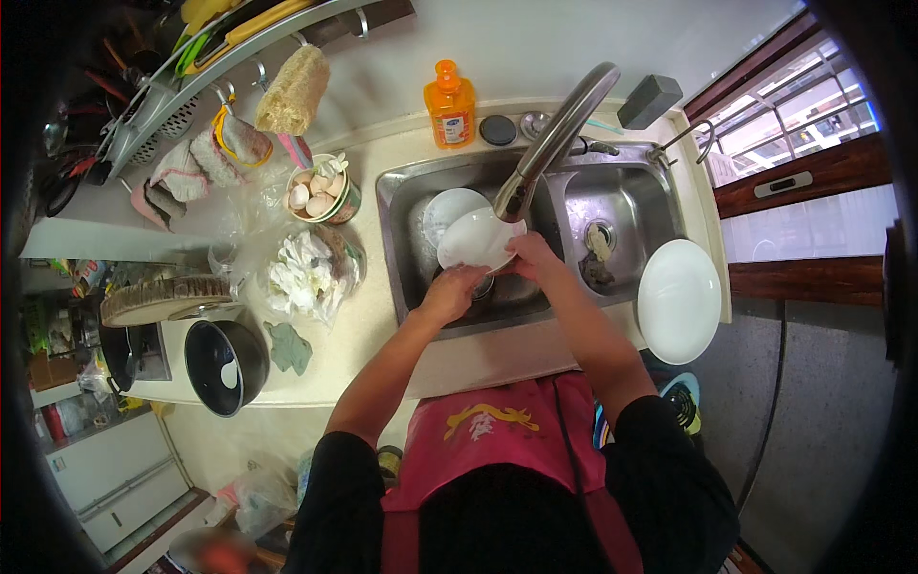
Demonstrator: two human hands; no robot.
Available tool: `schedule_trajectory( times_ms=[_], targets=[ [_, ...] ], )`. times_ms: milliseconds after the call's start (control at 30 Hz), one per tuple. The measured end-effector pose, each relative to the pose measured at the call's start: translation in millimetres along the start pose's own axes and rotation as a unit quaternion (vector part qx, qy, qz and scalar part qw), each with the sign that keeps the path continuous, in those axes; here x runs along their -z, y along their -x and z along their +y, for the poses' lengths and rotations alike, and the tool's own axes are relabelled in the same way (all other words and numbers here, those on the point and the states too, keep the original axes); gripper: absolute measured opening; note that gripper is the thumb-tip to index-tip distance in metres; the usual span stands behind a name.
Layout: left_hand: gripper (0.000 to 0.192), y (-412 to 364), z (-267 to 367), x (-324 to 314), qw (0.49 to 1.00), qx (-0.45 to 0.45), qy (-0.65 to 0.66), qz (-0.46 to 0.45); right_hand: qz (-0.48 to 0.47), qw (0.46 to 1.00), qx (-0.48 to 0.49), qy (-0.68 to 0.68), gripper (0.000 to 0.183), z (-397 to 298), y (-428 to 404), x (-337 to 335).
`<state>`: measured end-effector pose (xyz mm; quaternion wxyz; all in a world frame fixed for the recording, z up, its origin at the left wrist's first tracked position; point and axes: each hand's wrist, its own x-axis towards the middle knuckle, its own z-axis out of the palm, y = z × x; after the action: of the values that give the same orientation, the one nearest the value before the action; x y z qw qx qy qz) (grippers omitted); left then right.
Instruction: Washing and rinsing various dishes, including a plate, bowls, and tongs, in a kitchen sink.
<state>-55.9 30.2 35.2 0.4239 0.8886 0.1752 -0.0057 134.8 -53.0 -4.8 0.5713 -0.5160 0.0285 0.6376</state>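
Observation:
Over the larger basin of a stainless steel sink [410, 287], my left hand [457, 293] and my right hand [534, 256] both grip the near rim of a white plate [477, 240]. The plate is tilted, under the spout of the pull-out faucet [527, 168]. Beyond it, partly covered, another white dish [446, 208] lies in the basin. Some dark and metal ware sits below my hands, mostly hidden by them. To the right, a white oval plate [679, 301] rests across the sink's edge and the counter.
An orange detergent bottle [450, 107] and a grey sponge block [650, 102] stand behind the sink. Food scraps [597, 251] lie by the small basin's drain. On the left are a tub of eggshells [315, 195], a bag of crumpled tissues [305, 276] and a black pot [224, 369].

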Motion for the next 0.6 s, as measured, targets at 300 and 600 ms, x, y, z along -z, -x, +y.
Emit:
schedule_trajectory(
  times_ms=[300, 600],
  targets=[
    [0.071, -17.1, -26.0, -76.5, 0.785, 0.231, 0.359, 0.449, 0.092, 0.979, 0.005, -0.180, 0.038, 91.7, -10.4, -32.7],
    [0.066, -17.7, -6.8, -40.7, 0.833, 0.222, 0.364, 0.353, 0.182, 0.970, 0.049, 0.155, 0.022, 91.0, -18.4, -18.4]
  ],
)
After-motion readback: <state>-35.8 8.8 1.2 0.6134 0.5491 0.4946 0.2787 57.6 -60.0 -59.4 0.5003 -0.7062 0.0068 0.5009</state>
